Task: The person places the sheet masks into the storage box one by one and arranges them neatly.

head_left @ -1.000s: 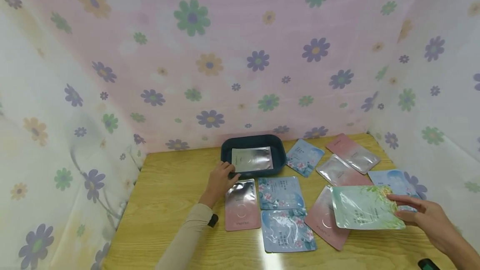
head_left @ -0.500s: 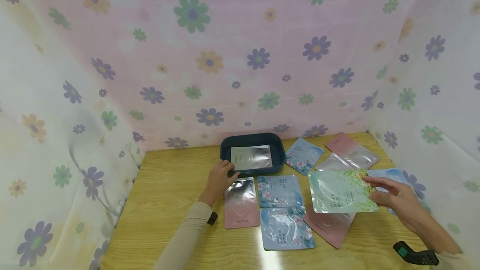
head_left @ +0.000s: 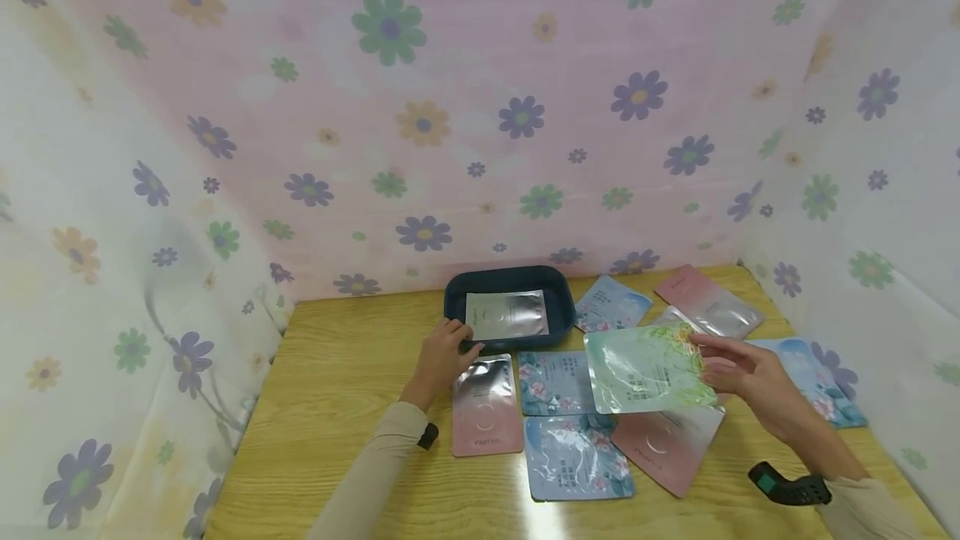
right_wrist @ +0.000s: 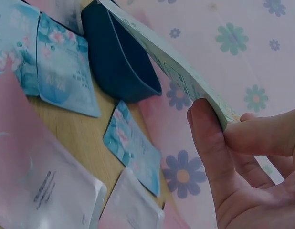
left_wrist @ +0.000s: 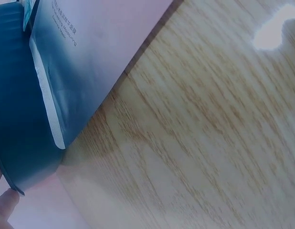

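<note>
My left hand (head_left: 438, 363) holds the near left corner of a dark blue plastic bin (head_left: 557, 294); the left wrist view shows fingertips (left_wrist: 6, 202) at its rim. Inside the bin lies a silvery, pale green face mask packet (head_left: 504, 315). My right hand (head_left: 757, 382) pinches the right edge of a light green face mask packet (head_left: 641, 372) between thumb and fingers. That packet is raised over the others, tilted in the right wrist view, and partly covers a blue flowered packet (head_left: 551, 382) and a pink one (head_left: 663, 448).
Before the bin lie a pink and silver packet (head_left: 487, 415) and another blue one (head_left: 573, 461). Further packets lie right of it, including a blue one (head_left: 609, 300), a pink one (head_left: 708, 300) and a blue one (head_left: 813, 382). Flowered cloth (head_left: 480, 107) encloses the wooden table (head_left: 337, 373).
My right hand has moved left with the green packet, from over the right-hand packets toward the bin. My left hand has stayed at the bin's corner.
</note>
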`<state>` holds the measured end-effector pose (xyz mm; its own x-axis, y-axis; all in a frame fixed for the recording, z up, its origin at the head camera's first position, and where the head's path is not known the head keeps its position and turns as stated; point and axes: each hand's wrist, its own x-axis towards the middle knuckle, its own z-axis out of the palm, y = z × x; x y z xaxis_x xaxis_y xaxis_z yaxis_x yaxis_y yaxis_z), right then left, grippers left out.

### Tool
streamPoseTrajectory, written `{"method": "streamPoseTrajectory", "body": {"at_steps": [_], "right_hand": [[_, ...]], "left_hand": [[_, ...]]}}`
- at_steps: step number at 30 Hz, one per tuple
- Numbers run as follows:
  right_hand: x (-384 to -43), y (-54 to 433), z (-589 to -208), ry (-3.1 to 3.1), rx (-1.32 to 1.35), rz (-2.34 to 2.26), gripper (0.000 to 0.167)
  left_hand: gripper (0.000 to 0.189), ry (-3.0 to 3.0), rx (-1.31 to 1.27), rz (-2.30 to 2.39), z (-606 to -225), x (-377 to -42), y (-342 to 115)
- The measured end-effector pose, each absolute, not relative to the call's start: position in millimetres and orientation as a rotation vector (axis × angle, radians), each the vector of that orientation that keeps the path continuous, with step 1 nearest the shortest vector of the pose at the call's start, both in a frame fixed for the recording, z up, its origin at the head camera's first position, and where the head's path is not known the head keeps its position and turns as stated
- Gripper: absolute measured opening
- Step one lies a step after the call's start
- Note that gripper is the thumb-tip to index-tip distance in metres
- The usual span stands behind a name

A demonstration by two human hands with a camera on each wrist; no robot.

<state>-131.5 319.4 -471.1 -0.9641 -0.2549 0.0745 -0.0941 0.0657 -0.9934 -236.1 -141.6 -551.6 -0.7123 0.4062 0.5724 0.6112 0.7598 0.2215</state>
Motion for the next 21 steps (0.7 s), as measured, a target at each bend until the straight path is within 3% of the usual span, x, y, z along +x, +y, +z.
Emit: {"method": "streamPoseTrajectory", "body": {"at_steps": [21], "right_hand": [[-158, 276, -464, 2.27, -0.343, -1.894, 0.048]], "left_hand": [[0.02, -2.431, -0.778, -0.596, -554, -238, -142]]}}
